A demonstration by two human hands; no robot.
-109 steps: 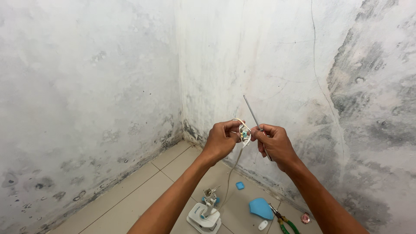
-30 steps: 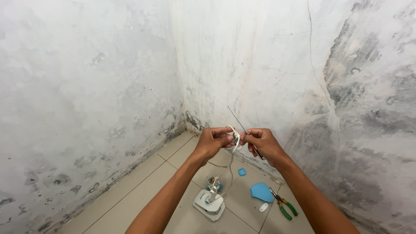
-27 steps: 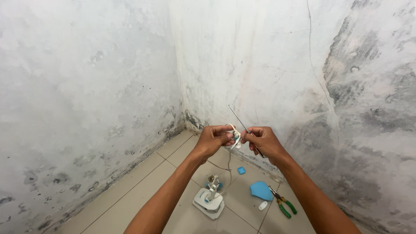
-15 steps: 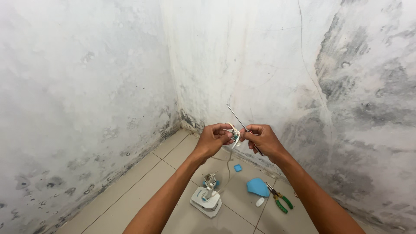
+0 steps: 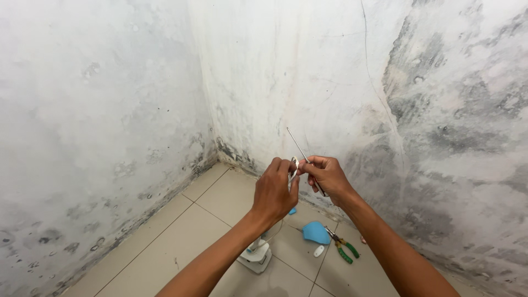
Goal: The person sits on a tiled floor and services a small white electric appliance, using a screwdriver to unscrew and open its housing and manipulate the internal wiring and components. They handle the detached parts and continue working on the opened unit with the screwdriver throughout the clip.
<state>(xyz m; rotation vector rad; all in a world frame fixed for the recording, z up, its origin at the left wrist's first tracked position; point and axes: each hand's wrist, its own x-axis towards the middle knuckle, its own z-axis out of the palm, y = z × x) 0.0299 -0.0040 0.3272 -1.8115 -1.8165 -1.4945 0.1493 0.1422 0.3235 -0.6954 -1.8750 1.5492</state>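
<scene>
Both hands were pinched tight together at chest height, fingertip to fingertip. The left hand (image 5: 275, 190) had closed round a small white fitting (image 5: 295, 164), of which only a sliver peeped out above the knuckles; what kind of fitting it was I could not tell. The right hand (image 5: 325, 175) met it from the other side, fingers curled shut on a thin screwdriver (image 5: 297, 145), whose metal shaft stuck up and away from the grip toward the wall (image 5: 341, 71).

What had shifted? Very little at the grip itself. Over the last second the two hands stayed locked on the same piece, and the shaft kept much the same slant. A few seconds back the fitting had shown more of its face between the thumbs; by this moment the left fingers had wrapped over it, so the work looked like close, fiddly handling that was not yet finished.

A thin wire (image 5: 273, 234) dropped from under the left hand. Below the grip on the floor (image 5: 165, 242) sat a white base (image 5: 256, 257), and to its right a blue cover (image 5: 316, 232), a small white piece (image 5: 319, 251) and green-handled pliers (image 5: 342, 248), all untouched.
</scene>
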